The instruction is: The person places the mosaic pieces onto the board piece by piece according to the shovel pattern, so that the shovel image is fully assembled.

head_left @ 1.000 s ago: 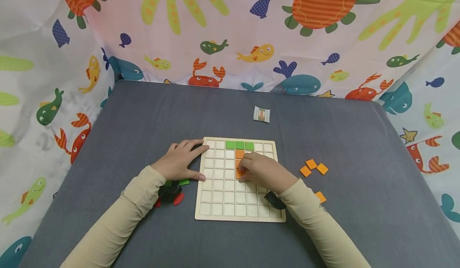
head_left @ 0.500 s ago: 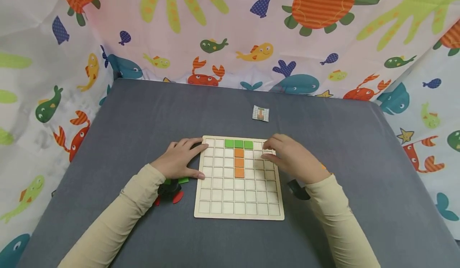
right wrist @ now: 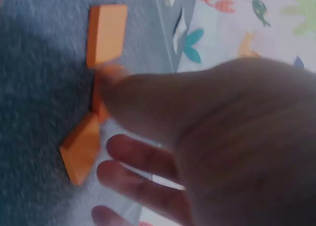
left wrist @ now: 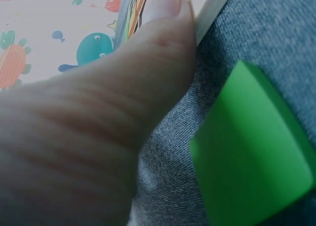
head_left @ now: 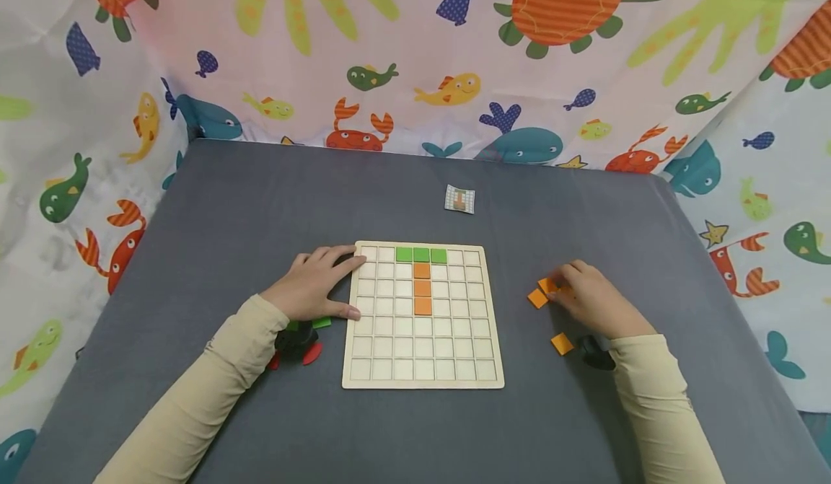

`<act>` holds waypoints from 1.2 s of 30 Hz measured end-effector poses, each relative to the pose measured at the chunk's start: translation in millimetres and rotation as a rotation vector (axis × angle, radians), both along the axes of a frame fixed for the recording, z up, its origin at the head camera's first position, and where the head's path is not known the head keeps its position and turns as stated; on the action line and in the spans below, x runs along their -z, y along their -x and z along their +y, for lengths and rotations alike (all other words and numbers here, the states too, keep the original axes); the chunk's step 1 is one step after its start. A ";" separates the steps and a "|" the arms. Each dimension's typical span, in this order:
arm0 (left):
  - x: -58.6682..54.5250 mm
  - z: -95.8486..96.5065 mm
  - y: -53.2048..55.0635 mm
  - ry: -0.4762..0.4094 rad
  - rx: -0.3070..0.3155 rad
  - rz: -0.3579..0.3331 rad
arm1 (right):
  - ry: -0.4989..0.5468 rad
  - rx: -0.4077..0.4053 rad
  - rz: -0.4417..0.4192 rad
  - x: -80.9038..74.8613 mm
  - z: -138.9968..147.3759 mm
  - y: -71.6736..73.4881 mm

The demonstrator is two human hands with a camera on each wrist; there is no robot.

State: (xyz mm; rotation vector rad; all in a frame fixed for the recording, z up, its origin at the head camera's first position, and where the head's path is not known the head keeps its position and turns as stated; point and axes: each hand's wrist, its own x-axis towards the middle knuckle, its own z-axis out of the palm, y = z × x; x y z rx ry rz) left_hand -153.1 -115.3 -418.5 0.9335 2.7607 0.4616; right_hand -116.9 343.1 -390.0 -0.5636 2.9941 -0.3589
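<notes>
A pale wooden grid board [head_left: 424, 382] lies mid-table, with three green tiles [head_left: 421, 254] across its top row and three orange tiles [head_left: 423, 288] in a column beneath. My left hand [head_left: 311, 282] rests on the board's left edge, fingers extended and thumb spread; the left wrist view has the thumb [left wrist: 165, 48] against it. Right of the board, my right hand [head_left: 594, 300] pinches at an orange tile [head_left: 546, 286] in a small group. The right wrist view shows the thumb [right wrist: 143, 95] over that tile; the index finger is hidden there.
One orange tile [head_left: 562, 343] lies apart, nearer me. By my left wrist are a green tile [left wrist: 252, 152] and red pieces [head_left: 312, 353], partly hidden by the black wrist camera [head_left: 295, 338]. A small printed card [head_left: 459, 199] lies behind the board. Patterned cloth [head_left: 402, 51] hangs around the table.
My right hand has left the orange column on the board and moved right to the loose orange tiles. My left hand keeps its place on the board. The head view has shifted slightly.
</notes>
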 end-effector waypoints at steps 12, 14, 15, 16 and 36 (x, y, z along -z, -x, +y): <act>-1.0 -4.8 -2.6 -0.018 -0.015 -0.007 | -0.042 -0.023 -0.011 -6.4 3.8 -4.0; -1.0 -5.1 -2.1 -0.018 -0.013 -0.013 | -0.041 0.007 -0.032 -5.8 3.2 -5.7; -1.1 -5.2 -1.8 -0.017 -0.011 -0.017 | -0.045 0.022 -0.043 -5.5 2.7 -6.6; -1.2 -5.3 -1.4 -0.016 -0.011 -0.020 | -0.045 0.038 -0.053 -5.4 2.0 -7.3; -3.5 -4.9 0.9 -0.019 -0.002 -0.019 | 0.139 -0.395 0.204 -26.4 -126.8 -9.1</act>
